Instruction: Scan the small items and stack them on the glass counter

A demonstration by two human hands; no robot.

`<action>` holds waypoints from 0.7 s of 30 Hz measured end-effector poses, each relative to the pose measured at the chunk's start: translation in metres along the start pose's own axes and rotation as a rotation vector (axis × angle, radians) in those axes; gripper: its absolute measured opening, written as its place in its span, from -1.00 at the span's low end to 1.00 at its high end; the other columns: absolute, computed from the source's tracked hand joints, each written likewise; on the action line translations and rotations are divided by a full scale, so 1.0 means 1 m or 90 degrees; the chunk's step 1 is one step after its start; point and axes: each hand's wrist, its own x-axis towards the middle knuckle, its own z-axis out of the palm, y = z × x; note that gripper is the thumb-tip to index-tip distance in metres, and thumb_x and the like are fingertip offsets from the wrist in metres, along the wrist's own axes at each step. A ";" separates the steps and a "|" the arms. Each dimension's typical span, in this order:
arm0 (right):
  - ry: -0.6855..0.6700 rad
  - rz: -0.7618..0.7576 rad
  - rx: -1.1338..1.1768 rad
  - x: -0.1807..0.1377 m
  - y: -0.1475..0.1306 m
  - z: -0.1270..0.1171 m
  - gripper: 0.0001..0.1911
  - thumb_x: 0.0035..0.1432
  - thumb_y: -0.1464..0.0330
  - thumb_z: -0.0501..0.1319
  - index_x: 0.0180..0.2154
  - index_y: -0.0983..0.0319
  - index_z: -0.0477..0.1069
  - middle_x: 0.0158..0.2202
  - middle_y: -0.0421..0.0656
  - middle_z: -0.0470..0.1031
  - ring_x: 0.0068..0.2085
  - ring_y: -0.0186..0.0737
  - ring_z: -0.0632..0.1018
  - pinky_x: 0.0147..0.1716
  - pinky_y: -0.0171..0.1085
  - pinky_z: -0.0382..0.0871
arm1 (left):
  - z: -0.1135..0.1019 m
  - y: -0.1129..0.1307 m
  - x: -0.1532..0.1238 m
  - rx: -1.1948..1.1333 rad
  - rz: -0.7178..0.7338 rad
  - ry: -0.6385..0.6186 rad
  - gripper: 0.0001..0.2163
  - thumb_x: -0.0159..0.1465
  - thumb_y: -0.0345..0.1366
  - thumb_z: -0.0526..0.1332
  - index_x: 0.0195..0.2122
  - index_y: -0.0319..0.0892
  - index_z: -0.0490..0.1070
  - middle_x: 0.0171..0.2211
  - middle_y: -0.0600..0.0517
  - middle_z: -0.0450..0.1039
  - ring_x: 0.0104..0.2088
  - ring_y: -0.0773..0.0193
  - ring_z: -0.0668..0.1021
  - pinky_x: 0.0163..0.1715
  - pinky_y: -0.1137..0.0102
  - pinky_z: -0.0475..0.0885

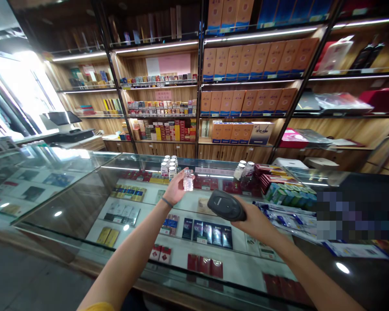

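Observation:
My left hand (176, 188) is raised over the glass counter (84, 190) and is closed around a small clear bottle with a white cap (188, 179), held upright. My right hand (253, 220) grips a black handheld barcode scanner (226, 205), whose head points toward the bottle from the right and slightly below. A cluster of several similar small bottles (169, 166) stands on the counter just behind my left hand. Two more bottles (244, 170) stand further right.
Under the glass lie rows of cigarette packs (207, 233). Stacked red and green cartons (278, 183) and plastic-wrapped goods sit on the counter's right side. Wooden wall shelves with orange boxes (256, 62) stand behind. A cash register screen (60, 119) is at the left.

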 end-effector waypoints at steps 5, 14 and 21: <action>0.053 0.003 0.003 0.002 0.007 -0.002 -0.42 -0.06 0.37 0.25 0.07 0.12 0.38 -0.21 -0.16 0.64 -0.16 0.03 0.64 -0.23 -0.21 0.44 | -0.003 0.023 0.003 0.136 0.168 0.086 -0.58 0.19 -0.25 0.36 0.08 -0.12 0.37 -0.09 -0.02 0.55 -0.12 0.24 0.61 -0.14 0.37 0.52; 0.163 0.025 0.069 0.011 0.040 -0.005 -0.41 -0.05 0.27 0.31 0.08 0.21 0.41 -0.18 -0.08 0.66 -0.11 0.07 0.63 -0.11 -0.10 0.48 | -0.085 0.068 0.019 0.582 0.390 0.381 -0.62 0.14 -0.28 0.35 0.00 -0.16 0.44 -0.06 -0.11 0.50 -0.02 0.14 0.56 0.05 0.21 0.45; 0.168 0.028 0.097 0.010 0.039 -0.006 -0.39 -0.03 0.25 0.32 0.10 0.24 0.40 -0.18 -0.08 0.66 -0.09 0.07 0.63 -0.07 -0.09 0.46 | -0.119 0.046 0.032 0.569 0.339 0.351 -0.62 0.13 -0.29 0.35 -0.01 -0.15 0.43 -0.05 -0.11 0.51 -0.03 0.15 0.57 0.04 0.20 0.46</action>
